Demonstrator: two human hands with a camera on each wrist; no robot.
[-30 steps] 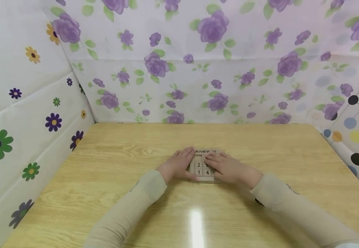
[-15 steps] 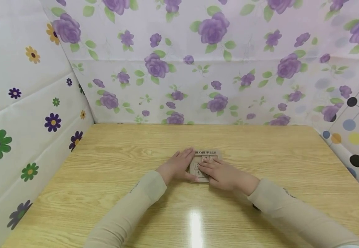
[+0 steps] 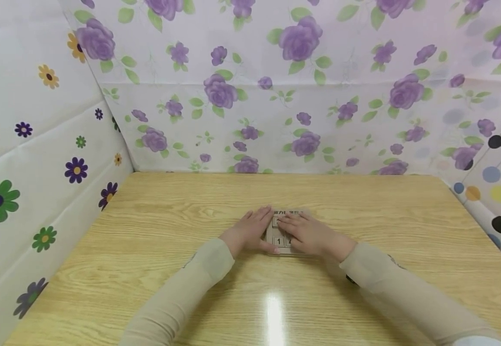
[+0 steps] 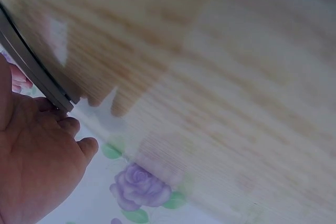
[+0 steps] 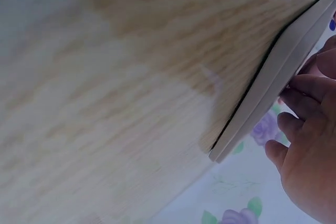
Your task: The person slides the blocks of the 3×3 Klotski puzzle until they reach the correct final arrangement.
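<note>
A flat number sliding puzzle (image 3: 295, 252) lies on the wooden table in the head view, with dark lettering along its far edge. My left hand (image 3: 250, 231) grips its left side, fingers along the edge and thumb at the near left corner. My right hand (image 3: 315, 236) lies over the puzzle's right half, its straight fingertips on the tiles in the upper part. A tile marked 1 (image 3: 278, 241) shows at the near left, below a bare slot; most other tiles are hidden. Each wrist view catches the puzzle's side edge (image 5: 278, 72) beside the fingers (image 4: 68, 126).
The wooden table (image 3: 168, 206) stretches out around the puzzle. Behind it hangs a sheet with purple flowers (image 3: 220, 91), and a daisy-patterned sheet (image 3: 38, 158) lines the left. A dotted sheet (image 3: 492, 192) stands at the right.
My right hand has passed over the tiles, first leftward and then slightly away from me. The left column's middle tile has slid up into the far left slot. My left hand stays put.
</note>
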